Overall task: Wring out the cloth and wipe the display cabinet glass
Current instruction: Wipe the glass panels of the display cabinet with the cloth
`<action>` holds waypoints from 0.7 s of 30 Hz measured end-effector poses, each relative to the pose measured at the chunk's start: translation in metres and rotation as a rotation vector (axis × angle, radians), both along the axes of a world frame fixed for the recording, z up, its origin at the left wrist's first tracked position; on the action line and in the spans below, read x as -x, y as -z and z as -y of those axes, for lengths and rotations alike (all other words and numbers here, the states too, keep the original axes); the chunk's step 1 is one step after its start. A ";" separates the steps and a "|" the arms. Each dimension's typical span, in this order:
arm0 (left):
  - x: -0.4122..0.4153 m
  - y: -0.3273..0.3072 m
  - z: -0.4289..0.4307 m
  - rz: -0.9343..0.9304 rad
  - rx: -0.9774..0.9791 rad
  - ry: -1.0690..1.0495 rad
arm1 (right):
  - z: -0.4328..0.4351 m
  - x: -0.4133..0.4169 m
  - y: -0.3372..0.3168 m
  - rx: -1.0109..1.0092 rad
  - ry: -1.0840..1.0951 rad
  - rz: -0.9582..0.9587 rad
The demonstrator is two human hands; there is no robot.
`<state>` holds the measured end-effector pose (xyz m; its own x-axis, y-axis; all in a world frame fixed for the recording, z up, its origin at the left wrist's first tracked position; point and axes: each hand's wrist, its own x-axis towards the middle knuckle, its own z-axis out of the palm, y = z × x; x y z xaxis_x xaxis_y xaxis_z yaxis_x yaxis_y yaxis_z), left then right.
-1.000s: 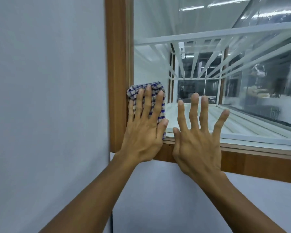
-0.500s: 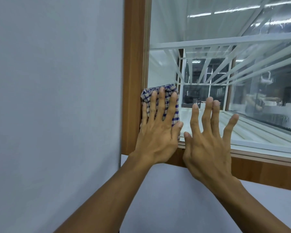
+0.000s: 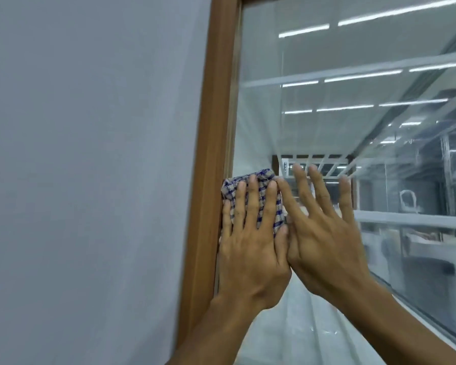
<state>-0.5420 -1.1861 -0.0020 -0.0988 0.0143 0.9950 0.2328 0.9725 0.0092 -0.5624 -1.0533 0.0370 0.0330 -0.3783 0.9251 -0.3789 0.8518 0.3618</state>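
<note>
Plainly, in the head view, the checked cloth (image 3: pixel 261 179) was folded into a thick pad and lay flat on the display cabinet glass (image 3: pixel 353 101), at the pane's left edge, touching the wooden frame (image 3: pixel 211 154). The left hand (image 3: pixel 250 254) covered most of it, fingers straight and slightly parted, pressing it to the pane rather than gripping it. The right hand (image 3: pixel 324 246) lay just to the right with fingers straight and spread wide, holding nothing. Motion blur hid whether its palm touched the glass. Its forefinger reached the cloth's right edge, and its thumb sat against the left hand.

By the look of it, the cloth was light, soft and limp, probably damp, so it would bunch or slide under an uneven push. A flat palm over its middle seemed the best hold, with fingertips near the upper edge to keep the fold together. The glass was stiff, smooth and breakable, and seemed to call for steady rather than hard pressure.

Compared with a second before, both hands and the cloth had climbed the pane along the frame. The bottom rail, then under the wrists, was out of sight. The right hand had closed in on the left. The grey wall (image 3: pixel 90 154) remained at the left.
</note>
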 end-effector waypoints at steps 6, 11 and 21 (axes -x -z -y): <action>0.006 -0.154 0.002 -0.055 -0.011 0.008 | 0.000 0.006 -0.157 -0.031 0.046 -0.045; 0.004 -0.258 0.002 -0.055 -0.012 0.001 | -0.001 0.002 -0.259 -0.017 0.028 -0.043; -0.003 -0.371 -0.083 -0.036 -0.120 -0.016 | -0.088 -0.011 -0.326 0.141 0.032 0.063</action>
